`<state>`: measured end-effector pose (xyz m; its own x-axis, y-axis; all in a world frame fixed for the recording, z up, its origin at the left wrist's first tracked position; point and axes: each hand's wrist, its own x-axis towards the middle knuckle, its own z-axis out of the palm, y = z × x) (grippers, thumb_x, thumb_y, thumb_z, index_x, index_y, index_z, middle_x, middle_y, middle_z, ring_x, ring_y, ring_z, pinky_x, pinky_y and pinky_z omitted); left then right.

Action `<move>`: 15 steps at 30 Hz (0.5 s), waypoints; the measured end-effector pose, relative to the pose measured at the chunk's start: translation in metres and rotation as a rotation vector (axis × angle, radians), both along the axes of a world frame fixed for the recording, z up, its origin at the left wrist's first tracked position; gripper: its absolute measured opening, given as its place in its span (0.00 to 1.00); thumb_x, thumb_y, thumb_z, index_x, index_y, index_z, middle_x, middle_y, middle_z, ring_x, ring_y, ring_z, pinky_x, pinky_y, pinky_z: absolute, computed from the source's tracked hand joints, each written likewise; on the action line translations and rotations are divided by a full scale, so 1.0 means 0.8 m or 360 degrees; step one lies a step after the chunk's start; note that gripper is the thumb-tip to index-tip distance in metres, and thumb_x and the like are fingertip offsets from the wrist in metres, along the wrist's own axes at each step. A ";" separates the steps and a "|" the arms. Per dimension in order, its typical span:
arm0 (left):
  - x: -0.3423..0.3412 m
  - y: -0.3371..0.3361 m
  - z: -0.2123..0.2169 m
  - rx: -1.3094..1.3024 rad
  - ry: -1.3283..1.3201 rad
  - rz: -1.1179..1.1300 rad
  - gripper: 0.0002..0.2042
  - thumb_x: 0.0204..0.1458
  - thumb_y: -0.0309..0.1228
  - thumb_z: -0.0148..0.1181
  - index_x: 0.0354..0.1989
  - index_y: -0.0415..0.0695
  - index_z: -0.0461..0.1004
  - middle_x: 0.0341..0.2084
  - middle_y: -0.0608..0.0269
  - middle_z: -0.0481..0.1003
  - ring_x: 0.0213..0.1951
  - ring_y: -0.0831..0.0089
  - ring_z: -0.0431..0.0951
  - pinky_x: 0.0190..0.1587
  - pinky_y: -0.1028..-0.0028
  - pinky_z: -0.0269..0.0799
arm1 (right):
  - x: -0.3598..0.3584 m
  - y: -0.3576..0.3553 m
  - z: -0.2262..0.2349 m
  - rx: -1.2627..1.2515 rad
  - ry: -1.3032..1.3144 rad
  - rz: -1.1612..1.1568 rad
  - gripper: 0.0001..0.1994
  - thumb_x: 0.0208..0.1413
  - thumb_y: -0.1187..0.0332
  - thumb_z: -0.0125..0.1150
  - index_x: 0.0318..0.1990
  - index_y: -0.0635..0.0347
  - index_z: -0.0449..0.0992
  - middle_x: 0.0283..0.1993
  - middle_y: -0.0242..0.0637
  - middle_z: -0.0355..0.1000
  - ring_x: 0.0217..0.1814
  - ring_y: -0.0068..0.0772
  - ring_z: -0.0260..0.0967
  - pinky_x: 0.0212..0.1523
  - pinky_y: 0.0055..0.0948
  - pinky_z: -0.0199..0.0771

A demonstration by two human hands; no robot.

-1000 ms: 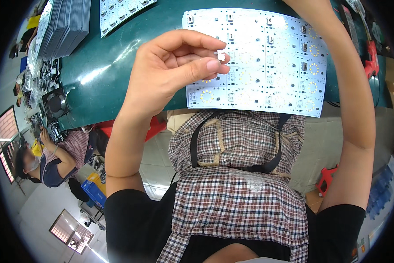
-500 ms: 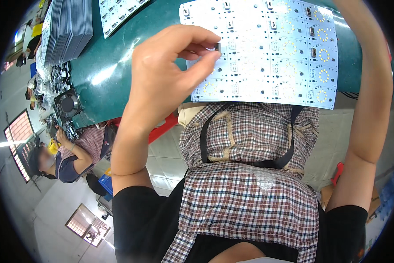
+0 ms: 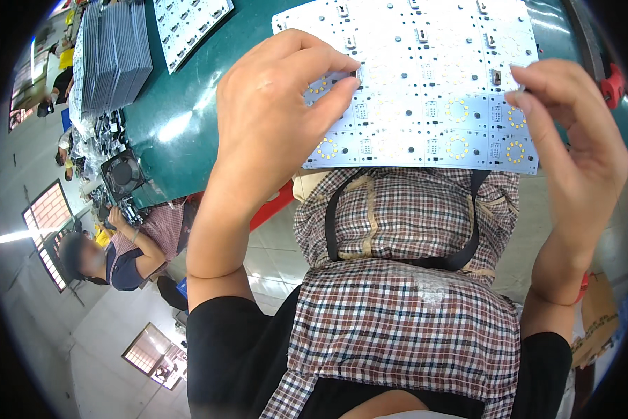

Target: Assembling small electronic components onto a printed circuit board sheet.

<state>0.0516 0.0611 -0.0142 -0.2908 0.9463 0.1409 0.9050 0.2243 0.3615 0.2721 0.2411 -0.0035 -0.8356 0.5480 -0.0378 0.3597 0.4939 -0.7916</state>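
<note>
A white circuit board panel (image 3: 413,94) lies on the table's near edge, with rings of small yellow LEDs and several small slide switches (image 3: 496,77) standing on it. Over the panel's left part, my left hand (image 3: 275,101) is closed in a pinch. A small dark slide switch (image 3: 356,72) shows between its thumb and forefinger, close to the board surface. My right hand (image 3: 580,122) hovers at the panel's right edge. Its thumb and forefinger pinch a small grey part (image 3: 522,88), mostly hidden by the fingertips.
The green tabletop (image 3: 181,105) carries a tall stack of panels (image 3: 116,59) at the far left and another populated panel (image 3: 191,26) beside it. A black fan (image 3: 122,173) and loose parts lie farther left, near a seated person (image 3: 143,244). A red-handled tool (image 3: 612,85) is at right.
My right hand has come back from the far right to the panel's right edge with a small part. The panel has shifted slightly in view; my left hand still pinches its switch.
</note>
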 end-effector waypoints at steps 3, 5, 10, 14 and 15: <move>0.002 0.002 0.003 -0.0042 0.0051 -0.0016 0.09 0.46 0.25 0.73 0.38 0.46 0.87 0.34 0.65 0.83 0.33 0.73 0.81 0.33 0.75 0.75 | 0.018 -0.009 -0.020 0.0188 0.0402 0.0074 0.10 0.57 0.86 0.62 0.46 0.72 0.80 0.46 0.41 0.75 0.45 0.28 0.77 0.44 0.22 0.76; 0.004 0.002 0.004 -0.0064 0.0088 -0.0018 0.09 0.47 0.25 0.73 0.38 0.46 0.87 0.33 0.65 0.83 0.32 0.74 0.81 0.33 0.75 0.75 | 0.022 -0.015 -0.028 0.0121 0.0411 0.0058 0.10 0.56 0.87 0.62 0.46 0.72 0.81 0.45 0.41 0.76 0.44 0.28 0.76 0.43 0.22 0.76; 0.010 0.003 0.000 0.0104 0.0315 -0.0150 0.08 0.44 0.25 0.73 0.35 0.46 0.86 0.32 0.67 0.82 0.30 0.70 0.82 0.31 0.75 0.75 | 0.024 -0.032 -0.038 0.0121 0.0404 0.0001 0.12 0.54 0.88 0.63 0.45 0.70 0.82 0.42 0.41 0.76 0.43 0.29 0.76 0.42 0.23 0.76; 0.011 0.002 -0.011 0.0153 0.0523 -0.0179 0.09 0.43 0.25 0.74 0.35 0.47 0.86 0.33 0.68 0.82 0.29 0.68 0.82 0.31 0.74 0.76 | 0.024 -0.034 -0.043 0.0167 0.0434 0.0007 0.12 0.54 0.88 0.64 0.45 0.68 0.82 0.42 0.41 0.76 0.43 0.30 0.76 0.42 0.23 0.76; 0.011 0.002 -0.013 0.0171 0.0552 -0.0193 0.10 0.43 0.25 0.74 0.36 0.48 0.86 0.33 0.67 0.83 0.29 0.68 0.82 0.31 0.74 0.77 | 0.024 -0.035 -0.044 0.0181 0.0439 0.0002 0.12 0.54 0.88 0.64 0.45 0.68 0.82 0.42 0.40 0.77 0.43 0.30 0.76 0.42 0.23 0.76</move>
